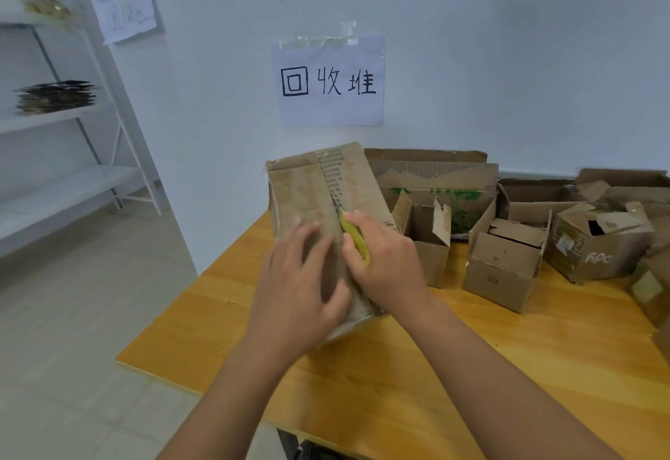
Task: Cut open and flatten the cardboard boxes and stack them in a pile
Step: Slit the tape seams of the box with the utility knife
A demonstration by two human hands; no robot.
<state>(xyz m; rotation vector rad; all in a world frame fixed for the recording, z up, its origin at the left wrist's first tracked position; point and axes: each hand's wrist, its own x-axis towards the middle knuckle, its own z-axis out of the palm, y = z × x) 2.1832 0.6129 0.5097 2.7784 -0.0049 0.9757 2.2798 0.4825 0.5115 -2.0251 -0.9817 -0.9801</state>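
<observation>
Left hand (301,278) fingers spread flat on cardboard box (308,191); right hand (388,264) fingers curled round yellow knife (353,238) at seam.

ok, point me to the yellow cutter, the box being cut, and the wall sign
yellow cutter (357,242), head view, on the handle showing between the right hand's fingers.
box being cut (301,191), head view, on its top face left of the seam.
wall sign (331,108), head view, on the blank paper below the writing.

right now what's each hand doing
Left hand: open, fingers pressing flat on the cardboard box.
Right hand: gripping the yellow box cutter at the box's seam.
</observation>
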